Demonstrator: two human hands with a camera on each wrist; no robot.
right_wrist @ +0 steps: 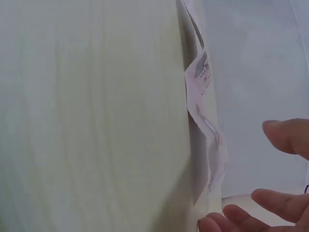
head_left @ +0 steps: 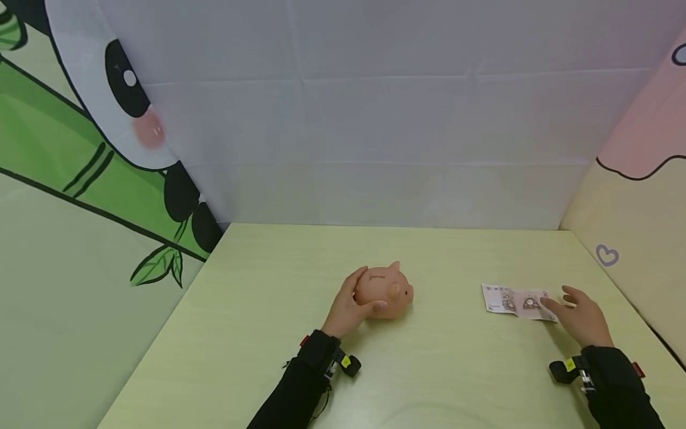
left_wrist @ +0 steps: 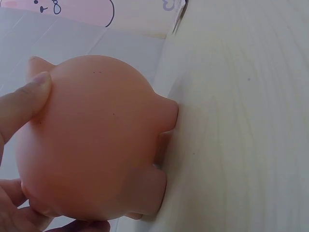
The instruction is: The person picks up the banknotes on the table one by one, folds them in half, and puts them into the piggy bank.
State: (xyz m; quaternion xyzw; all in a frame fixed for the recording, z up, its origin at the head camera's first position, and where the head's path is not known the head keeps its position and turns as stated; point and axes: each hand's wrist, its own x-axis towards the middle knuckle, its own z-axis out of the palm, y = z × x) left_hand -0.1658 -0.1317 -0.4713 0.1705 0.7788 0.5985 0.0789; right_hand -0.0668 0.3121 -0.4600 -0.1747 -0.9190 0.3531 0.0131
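A pink piggy bank [head_left: 383, 292] with a coin slot on its back stands on the table, facing right in the head view. My left hand [head_left: 347, 307] holds it from behind, thumb on its near side and fingers round the far side. In the left wrist view the piggy bank [left_wrist: 96, 140] shows its round flank and stubby feet on the tabletop. To the right lies a creased banknote [head_left: 517, 302]. My right hand [head_left: 584, 319] hovers by the note's right end. The right wrist view shows its thumb [right_wrist: 289, 137] and fingers spread apart, with the wavy banknote [right_wrist: 205, 111] not between them.
The pale wood-look table [head_left: 429, 369] ends at a white backdrop [head_left: 375, 149] behind. A printed cartoon sheet [head_left: 96, 179] hangs on the left, another [head_left: 638, 196] on the right. A small camera [head_left: 351, 365] sits on the left wrist, another [head_left: 563, 370] on the right.
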